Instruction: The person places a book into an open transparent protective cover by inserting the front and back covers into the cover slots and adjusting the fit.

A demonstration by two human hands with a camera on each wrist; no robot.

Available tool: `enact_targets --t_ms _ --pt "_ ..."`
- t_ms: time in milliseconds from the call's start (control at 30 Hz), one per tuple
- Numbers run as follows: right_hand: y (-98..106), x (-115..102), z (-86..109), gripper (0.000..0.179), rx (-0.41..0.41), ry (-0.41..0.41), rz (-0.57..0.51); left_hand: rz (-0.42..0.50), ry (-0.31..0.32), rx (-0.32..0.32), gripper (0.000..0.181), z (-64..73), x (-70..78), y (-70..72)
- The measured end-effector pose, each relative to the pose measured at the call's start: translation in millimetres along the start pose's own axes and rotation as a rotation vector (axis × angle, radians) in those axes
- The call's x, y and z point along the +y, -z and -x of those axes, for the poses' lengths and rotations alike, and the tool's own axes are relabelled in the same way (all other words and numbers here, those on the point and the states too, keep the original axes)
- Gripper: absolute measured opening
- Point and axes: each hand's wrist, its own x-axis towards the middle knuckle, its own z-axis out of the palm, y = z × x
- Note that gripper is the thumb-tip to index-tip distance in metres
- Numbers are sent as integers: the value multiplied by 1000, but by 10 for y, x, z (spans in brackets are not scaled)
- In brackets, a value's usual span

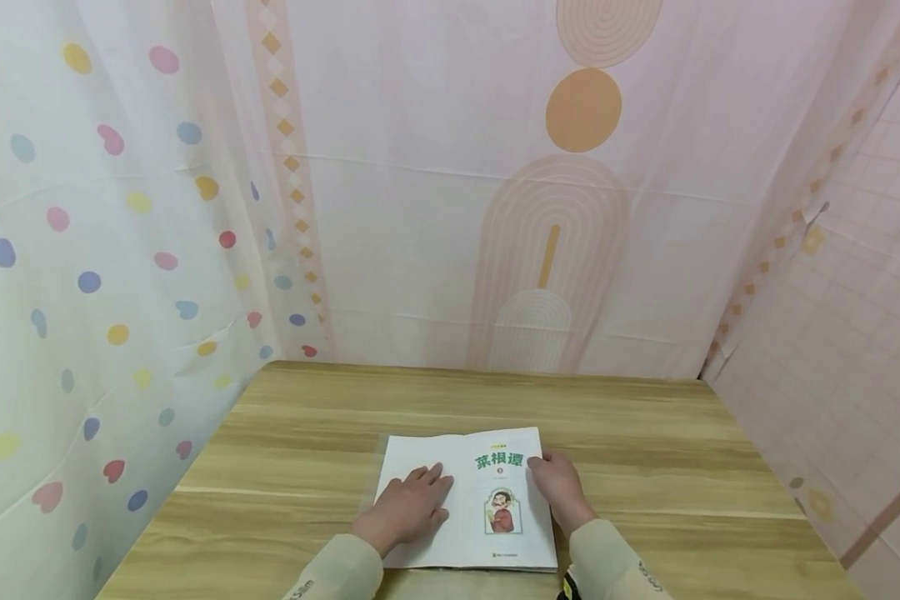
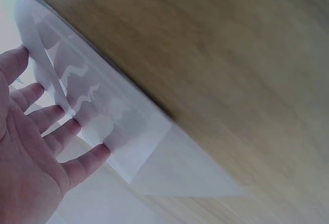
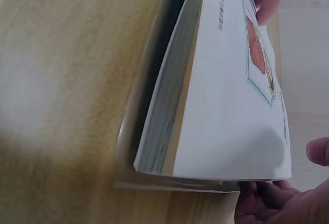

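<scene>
An open book [image 1: 467, 535] lies on the wooden table in front of me. Its right page shows green title characters and a small picture of a figure in red, and the left page is blank white. My left hand [image 1: 411, 505] rests on that left page; in the left wrist view its fingers [image 2: 64, 131] are spread and nearly straight against the paper, beside a clear plastic cover [image 2: 123, 126]. At the book's right edge, my right hand [image 1: 562, 487] has its thumb [image 3: 320, 151] above the page side and its curled fingers [image 3: 264, 201] at the edge below.
The wood-grain table [image 1: 645, 450] reaches back to a hanging pale curtain [image 1: 405, 250] with arch and circle prints. A dotted curtain [image 1: 120, 250] hangs along the left side, a grid-patterned one [image 1: 840, 317] along the right. A dark object [image 1: 568, 587] shows by the right sleeve.
</scene>
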Motion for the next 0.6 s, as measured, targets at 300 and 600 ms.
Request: enact_targets --t_ms 300,600 --pt "14 -9 -32 53 -45 -46 -123 -15 1 -7 51 -16 -23 -44" --pt "13 4 -43 49 -170 -61 -231 -27 -5 1 51 -3 -24 -52"
